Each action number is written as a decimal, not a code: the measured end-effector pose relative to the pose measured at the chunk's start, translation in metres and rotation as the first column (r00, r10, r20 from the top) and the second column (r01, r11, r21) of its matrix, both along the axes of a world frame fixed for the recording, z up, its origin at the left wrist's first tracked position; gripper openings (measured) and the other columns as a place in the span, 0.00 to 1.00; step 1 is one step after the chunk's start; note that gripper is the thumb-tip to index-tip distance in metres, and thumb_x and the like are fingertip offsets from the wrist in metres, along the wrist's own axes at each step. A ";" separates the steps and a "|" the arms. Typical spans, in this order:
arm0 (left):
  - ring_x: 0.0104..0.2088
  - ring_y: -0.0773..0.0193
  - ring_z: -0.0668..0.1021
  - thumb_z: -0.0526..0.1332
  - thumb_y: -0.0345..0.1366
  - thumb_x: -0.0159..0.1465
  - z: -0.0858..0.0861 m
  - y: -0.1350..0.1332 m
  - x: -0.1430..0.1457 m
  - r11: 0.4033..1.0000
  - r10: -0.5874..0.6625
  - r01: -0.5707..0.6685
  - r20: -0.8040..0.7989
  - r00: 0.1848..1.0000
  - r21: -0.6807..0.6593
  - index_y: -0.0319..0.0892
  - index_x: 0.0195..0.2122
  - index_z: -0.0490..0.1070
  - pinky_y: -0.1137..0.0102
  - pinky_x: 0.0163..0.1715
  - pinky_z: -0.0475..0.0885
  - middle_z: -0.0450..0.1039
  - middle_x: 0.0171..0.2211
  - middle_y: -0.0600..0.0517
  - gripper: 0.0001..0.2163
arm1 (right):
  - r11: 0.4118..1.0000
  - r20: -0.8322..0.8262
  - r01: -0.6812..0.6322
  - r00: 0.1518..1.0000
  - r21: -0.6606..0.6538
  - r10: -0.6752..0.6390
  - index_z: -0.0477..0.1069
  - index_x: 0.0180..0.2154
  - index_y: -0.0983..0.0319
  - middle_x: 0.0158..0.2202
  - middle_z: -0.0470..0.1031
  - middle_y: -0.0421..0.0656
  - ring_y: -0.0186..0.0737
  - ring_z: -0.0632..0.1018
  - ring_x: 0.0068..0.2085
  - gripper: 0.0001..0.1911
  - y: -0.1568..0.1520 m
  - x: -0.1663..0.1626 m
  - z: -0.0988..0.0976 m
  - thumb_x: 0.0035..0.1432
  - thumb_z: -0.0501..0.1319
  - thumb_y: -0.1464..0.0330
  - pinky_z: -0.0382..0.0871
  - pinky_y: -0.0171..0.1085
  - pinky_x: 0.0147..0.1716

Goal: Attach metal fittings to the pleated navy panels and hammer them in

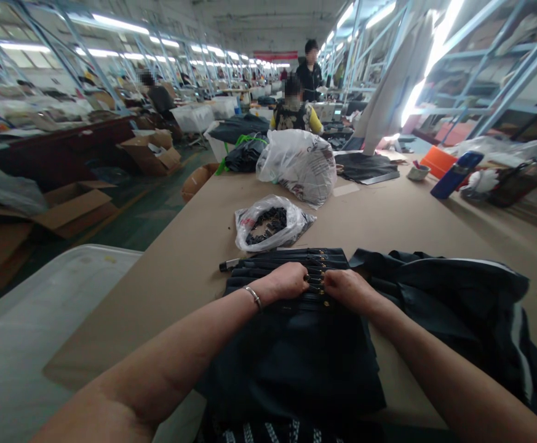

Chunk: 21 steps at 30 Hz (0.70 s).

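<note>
Black fabric pieces (296,357) lie overlapped on a tan table (176,246). Left hand (289,280) and right hand (347,288), fingers curled closed, flank gold-coloured fittings (326,303); anything gripped is indiscernible.

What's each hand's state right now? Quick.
Left hand: curled closed at the dark fabric; grip contents unclear.
Right hand: curled closed at the dark fabric too; grip contents unclear.

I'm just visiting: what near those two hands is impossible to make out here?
All in the head view:
- Anything inside the left hand: hidden by its curled fingers.
- Anything inside the right hand: its own knuckles cover it.
- Details of the gold-coloured bits: too small.
- Individual black pieces in the plastic bag: small and jumbled.
- Patterned cloth: cut off by the bottom edge.
</note>
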<state>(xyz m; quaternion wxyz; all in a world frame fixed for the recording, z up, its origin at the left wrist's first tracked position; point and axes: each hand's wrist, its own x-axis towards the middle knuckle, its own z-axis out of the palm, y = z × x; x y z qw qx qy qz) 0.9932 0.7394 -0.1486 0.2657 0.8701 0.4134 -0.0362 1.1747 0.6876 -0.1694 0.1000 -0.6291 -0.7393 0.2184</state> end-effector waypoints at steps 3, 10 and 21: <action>0.38 0.57 0.75 0.61 0.34 0.57 0.004 -0.001 -0.003 1.000 0.027 -0.027 0.056 0.998 -0.007 0.36 0.38 0.74 0.70 0.37 0.66 0.75 0.37 0.44 0.10 | 0.996 -0.346 0.076 0.937 0.039 -0.058 0.70 0.30 0.61 0.25 0.71 0.39 0.33 0.69 0.28 0.07 0.005 -0.003 0.001 0.53 0.57 0.65 0.59 0.33 0.29; 0.39 0.59 0.75 0.57 0.27 0.54 0.003 -0.007 -0.002 0.991 0.038 0.000 0.287 0.957 -0.131 0.36 0.44 0.73 0.71 0.41 0.68 0.75 0.40 0.48 0.15 | 0.997 -0.712 0.065 0.702 0.034 -0.021 0.72 0.30 0.63 0.26 0.71 0.40 0.35 0.70 0.29 0.08 0.009 -0.030 -0.003 0.48 0.62 0.65 0.63 0.34 0.31; 0.16 0.72 0.60 0.57 0.33 0.50 0.000 -0.011 -0.012 0.852 0.296 -0.104 0.309 0.904 -0.512 0.37 0.27 0.70 0.77 0.14 0.58 0.59 0.18 0.57 0.06 | 0.891 -0.339 -0.096 0.902 0.444 0.267 0.67 0.29 0.62 0.33 0.67 0.42 0.34 0.69 0.35 0.09 -0.001 -0.031 -0.001 0.60 0.52 0.68 0.61 0.33 0.35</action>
